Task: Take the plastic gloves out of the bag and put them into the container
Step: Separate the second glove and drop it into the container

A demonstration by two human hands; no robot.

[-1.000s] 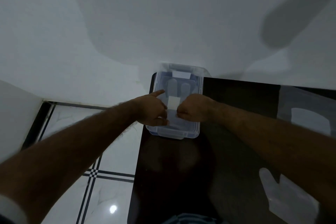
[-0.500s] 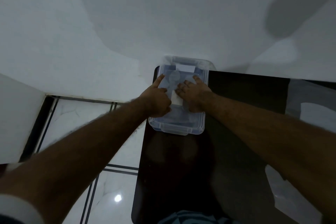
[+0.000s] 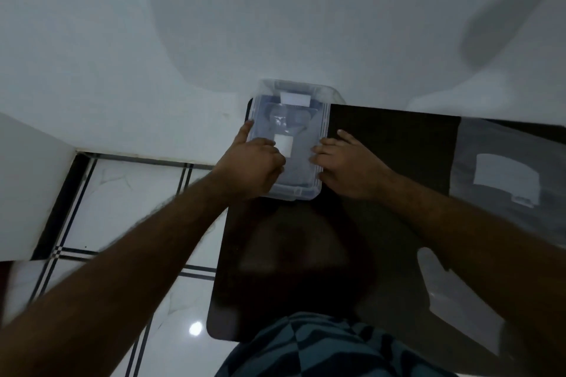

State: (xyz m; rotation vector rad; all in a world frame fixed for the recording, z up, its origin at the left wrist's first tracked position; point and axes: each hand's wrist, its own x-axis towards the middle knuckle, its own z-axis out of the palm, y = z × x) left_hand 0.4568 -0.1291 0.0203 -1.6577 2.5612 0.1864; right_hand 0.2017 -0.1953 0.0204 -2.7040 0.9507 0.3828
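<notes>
A clear plastic container (image 3: 324, 119) sits at the far left corner of the dark table (image 3: 392, 138). Thin plastic gloves (image 3: 298, 159) with a white label lie flat inside it. My left hand (image 3: 251, 165) straddles the container's left wall, with one finger stretched along the outside and the others curled inside over the gloves. My right hand (image 3: 346, 162) rests at the right wall with its fingers spread and holds nothing. A clear bag (image 3: 505, 162) with a white label lies at the table's far right.
A loose piece of clear plastic (image 3: 459, 309) lies on the table near my right forearm. The table's left edge drops to a white tiled floor (image 3: 128, 193). A white wall stands right behind the container. My patterned shirt (image 3: 321, 349) shows at the bottom.
Both hands pinched the gloves over the container, then pressed them down inside. My right hand has now slid out to the right wall. My left hand has shifted to the left wall.
</notes>
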